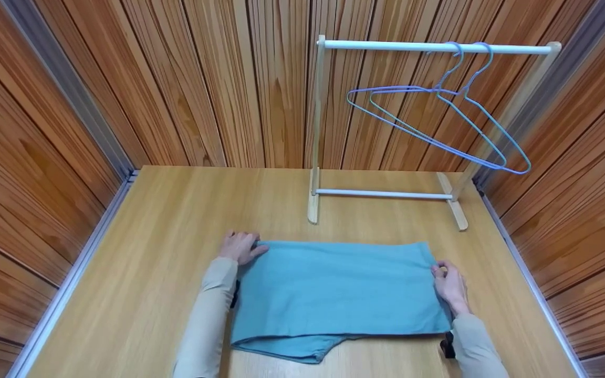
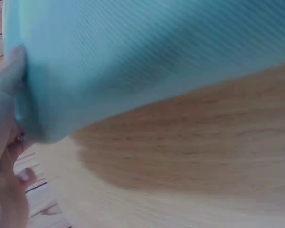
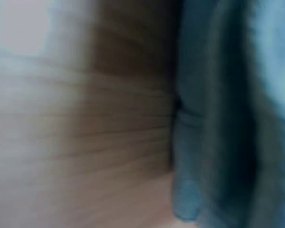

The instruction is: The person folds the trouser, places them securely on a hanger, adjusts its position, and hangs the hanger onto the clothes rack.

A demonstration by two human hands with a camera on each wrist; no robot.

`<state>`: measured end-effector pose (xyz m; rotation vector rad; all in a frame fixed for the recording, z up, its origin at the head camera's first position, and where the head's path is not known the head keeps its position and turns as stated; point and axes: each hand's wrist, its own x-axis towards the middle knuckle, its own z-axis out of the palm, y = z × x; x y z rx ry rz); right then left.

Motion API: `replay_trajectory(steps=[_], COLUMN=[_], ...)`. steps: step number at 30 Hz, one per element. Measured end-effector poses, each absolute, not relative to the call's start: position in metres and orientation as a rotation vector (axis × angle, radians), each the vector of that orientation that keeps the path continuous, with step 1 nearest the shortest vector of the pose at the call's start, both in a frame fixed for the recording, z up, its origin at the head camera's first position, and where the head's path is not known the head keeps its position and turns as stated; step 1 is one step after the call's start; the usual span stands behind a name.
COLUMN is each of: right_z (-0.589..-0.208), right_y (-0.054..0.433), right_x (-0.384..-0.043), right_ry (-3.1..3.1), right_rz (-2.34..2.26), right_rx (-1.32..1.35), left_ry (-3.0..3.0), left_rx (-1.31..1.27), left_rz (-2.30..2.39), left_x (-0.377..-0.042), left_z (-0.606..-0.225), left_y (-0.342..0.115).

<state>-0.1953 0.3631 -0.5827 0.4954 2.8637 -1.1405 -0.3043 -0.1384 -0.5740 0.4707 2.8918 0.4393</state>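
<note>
Folded teal trousers [image 1: 339,289] lie across the front of the wooden table, a pointed lower layer sticking out along the near edge. My left hand [image 1: 240,248] pinches their far left corner; in the left wrist view the thumb [image 2: 14,71] lies over the cloth [image 2: 123,52] with fingers beneath it. At the right edge, near the far corner, my right hand [image 1: 450,286] grips the fabric between thumb and fingers. The right wrist view is blurred and shows stacked fabric layers [image 3: 190,142] close up, with that hand out of sight.
Behind the trousers stands a small rack with a white top bar [image 1: 376,46] and a lower bar [image 1: 381,194]. Two blue-purple hangers [image 1: 439,144] hang from its right half. Wood-panelled walls [image 1: 229,84] enclose the table [image 1: 176,210] at the back and both sides.
</note>
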Motion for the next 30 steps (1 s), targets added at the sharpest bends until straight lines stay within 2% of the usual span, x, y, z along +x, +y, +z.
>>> replay_trajectory(steps=[8,20,30], right_z=[-0.586,-0.592,-0.588], right_y=[0.363,0.363,0.356], right_x=[-0.188,-0.179,-0.179], right_ry=[2.872,2.933,2.964], right_rz=[-1.064,-1.132,-0.858], right_rx=[0.473,0.568,0.512], left_ry=[2.873,2.898,2.916], left_rx=[0.418,0.331,0.379], left_rz=[0.601,0.606,0.649], left_x=[-0.297,-0.301,-0.292], left_z=[-0.581,-0.582,-0.588], left_y=[-0.148,-0.138,-0.141])
